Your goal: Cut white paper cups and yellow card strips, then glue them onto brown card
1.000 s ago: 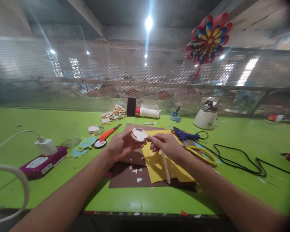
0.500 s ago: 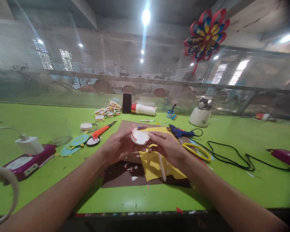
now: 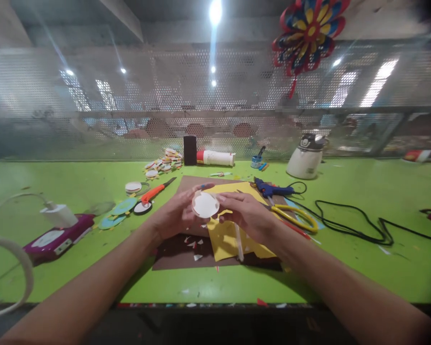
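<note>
A small white round disc (image 3: 205, 205) is held between both hands above the work mat, its flat face tilted toward me. My left hand (image 3: 175, 208) curls its fingers around the disc's left side and underside. On the opposite edge, my right hand (image 3: 249, 211) grips with thumb and fingers. Below lie a yellow paper sheet (image 3: 224, 244) and a dark brown board (image 3: 175, 254) with scattered white and red scraps. A whitish stick (image 3: 240, 243) rests on the yellow sheet. Beside my right hand are yellow-handled scissors (image 3: 298, 219) and a blue glue gun (image 3: 273, 188).
Left on the green table (image 3: 208, 290): an orange-handled tool (image 3: 153, 193), light-blue discs (image 3: 124, 206), a purple power strip (image 3: 59, 239) with a white charger (image 3: 59, 215). Behind: piled discs (image 3: 168, 160), a phone (image 3: 190, 150), a white bottle (image 3: 217, 158), a jug (image 3: 305, 158). A black cable (image 3: 352, 233) runs right.
The disc has been tilted, so its full white face now shows where its red-lined rim was visible. Both hands keep hold of it. The camera view has shifted slightly.
</note>
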The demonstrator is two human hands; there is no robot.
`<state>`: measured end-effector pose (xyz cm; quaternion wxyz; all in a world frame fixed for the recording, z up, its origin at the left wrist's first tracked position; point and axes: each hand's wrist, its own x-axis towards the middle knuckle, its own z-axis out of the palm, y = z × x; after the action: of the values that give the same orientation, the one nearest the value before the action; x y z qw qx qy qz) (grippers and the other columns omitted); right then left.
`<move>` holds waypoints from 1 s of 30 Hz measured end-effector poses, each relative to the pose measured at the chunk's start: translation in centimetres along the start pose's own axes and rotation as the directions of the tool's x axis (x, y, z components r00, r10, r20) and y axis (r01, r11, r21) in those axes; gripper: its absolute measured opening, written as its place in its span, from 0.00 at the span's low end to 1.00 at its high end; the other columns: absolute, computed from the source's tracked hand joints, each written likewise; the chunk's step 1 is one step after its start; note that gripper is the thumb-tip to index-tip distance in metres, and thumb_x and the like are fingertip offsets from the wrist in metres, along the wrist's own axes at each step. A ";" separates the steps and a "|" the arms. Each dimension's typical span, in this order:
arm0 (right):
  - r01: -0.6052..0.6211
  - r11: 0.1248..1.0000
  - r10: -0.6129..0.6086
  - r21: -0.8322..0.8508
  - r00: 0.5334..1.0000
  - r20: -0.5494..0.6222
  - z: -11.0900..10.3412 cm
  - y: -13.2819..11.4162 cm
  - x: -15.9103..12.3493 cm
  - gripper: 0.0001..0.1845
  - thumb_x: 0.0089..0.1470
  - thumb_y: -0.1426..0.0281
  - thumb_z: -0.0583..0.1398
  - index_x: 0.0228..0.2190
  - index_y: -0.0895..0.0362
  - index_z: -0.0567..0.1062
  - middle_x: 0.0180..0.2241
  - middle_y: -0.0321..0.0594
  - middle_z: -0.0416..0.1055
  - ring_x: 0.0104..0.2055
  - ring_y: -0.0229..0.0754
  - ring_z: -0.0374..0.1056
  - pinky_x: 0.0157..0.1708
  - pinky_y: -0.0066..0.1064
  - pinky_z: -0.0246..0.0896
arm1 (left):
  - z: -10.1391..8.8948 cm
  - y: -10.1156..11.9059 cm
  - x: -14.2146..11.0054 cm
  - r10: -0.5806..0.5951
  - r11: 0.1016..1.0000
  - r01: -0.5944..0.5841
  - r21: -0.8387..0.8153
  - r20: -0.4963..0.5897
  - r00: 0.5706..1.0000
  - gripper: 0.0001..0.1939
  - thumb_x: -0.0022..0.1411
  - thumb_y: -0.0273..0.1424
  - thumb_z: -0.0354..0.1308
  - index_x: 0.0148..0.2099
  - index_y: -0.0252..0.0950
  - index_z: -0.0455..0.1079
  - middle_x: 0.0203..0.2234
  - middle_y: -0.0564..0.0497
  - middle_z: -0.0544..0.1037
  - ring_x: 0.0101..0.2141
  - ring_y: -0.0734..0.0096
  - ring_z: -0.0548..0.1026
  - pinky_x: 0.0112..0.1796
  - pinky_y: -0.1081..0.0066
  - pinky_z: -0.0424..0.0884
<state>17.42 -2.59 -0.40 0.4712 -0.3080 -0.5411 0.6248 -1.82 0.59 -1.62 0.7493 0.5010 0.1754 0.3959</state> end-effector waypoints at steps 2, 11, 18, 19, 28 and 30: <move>0.002 1.000 -0.002 -0.003 1.000 -0.001 0.0 0.1 0.1 0.11 0.47 0.64 0.67 0.32 0.56 0.83 0.30 0.41 0.75 0.30 0.37 0.65 0.28 0.30 0.56 | 0.3 0.1 -0.1 -0.010 1.000 0.010 0.016 -0.005 1.000 0.19 0.65 0.36 0.53 0.56 0.36 0.69 0.37 0.43 0.79 0.34 0.65 0.77 0.35 0.67 0.75; 0.010 1.000 -0.009 -0.028 1.000 0.028 -0.5 -0.6 0.1 0.11 0.40 0.66 0.70 0.28 0.57 0.81 0.29 0.37 0.74 0.29 0.35 0.65 0.30 0.29 0.58 | 0.8 0.3 -0.4 -0.002 0.999 -0.003 0.051 0.087 0.996 0.26 0.53 0.36 0.66 0.55 0.37 0.70 0.41 0.44 0.78 0.36 0.65 0.77 0.37 0.68 0.74; 0.076 0.990 -0.088 -0.118 0.991 -0.103 -1.8 -1.0 0.6 0.11 0.41 0.72 0.67 0.31 0.57 0.80 0.28 0.36 0.74 0.29 0.36 0.65 0.31 0.32 0.60 | 0.9 0.8 -0.6 -0.015 0.988 0.002 0.157 0.076 0.997 0.27 0.48 0.25 0.68 0.52 0.40 0.70 0.42 0.47 0.77 0.41 0.63 0.76 0.42 0.65 0.73; 0.086 0.986 -0.106 -0.144 0.984 -0.140 -2.0 -0.7 0.8 0.08 0.42 0.72 0.66 0.29 0.58 0.80 0.25 0.35 0.72 0.27 0.35 0.64 0.30 0.32 0.59 | 0.8 0.9 -0.6 -0.017 0.987 0.006 0.158 0.064 0.998 0.26 0.48 0.25 0.68 0.51 0.39 0.70 0.43 0.46 0.77 0.42 0.61 0.76 0.42 0.63 0.73; 0.114 0.855 -0.274 -0.506 0.928 -0.254 -2.6 0.6 1.6 0.04 0.50 0.72 0.61 0.30 0.60 0.75 0.22 0.31 0.68 0.23 0.35 0.63 0.27 0.30 0.61 | -2.1 2.1 0.7 0.347 0.938 -0.308 0.159 -0.389 0.853 0.10 0.57 0.30 0.61 0.42 0.32 0.73 0.35 0.44 0.78 0.33 0.69 0.76 0.34 0.72 0.74; 0.132 0.793 -0.328 -0.594 0.915 -0.234 -2.2 0.7 1.4 0.07 0.47 0.73 0.60 0.31 0.59 0.77 0.22 0.33 0.69 0.24 0.36 0.63 0.28 0.31 0.60 | -2.9 2.5 1.1 0.368 0.928 -0.347 0.138 -0.496 0.786 0.08 0.59 0.30 0.59 0.39 0.31 0.72 0.31 0.45 0.78 0.31 0.69 0.76 0.32 0.72 0.74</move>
<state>18.68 -0.43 -1.42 0.5140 -0.4633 -0.6504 0.3132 -4.16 3.67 -0.51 0.5764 0.4160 0.2783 0.6460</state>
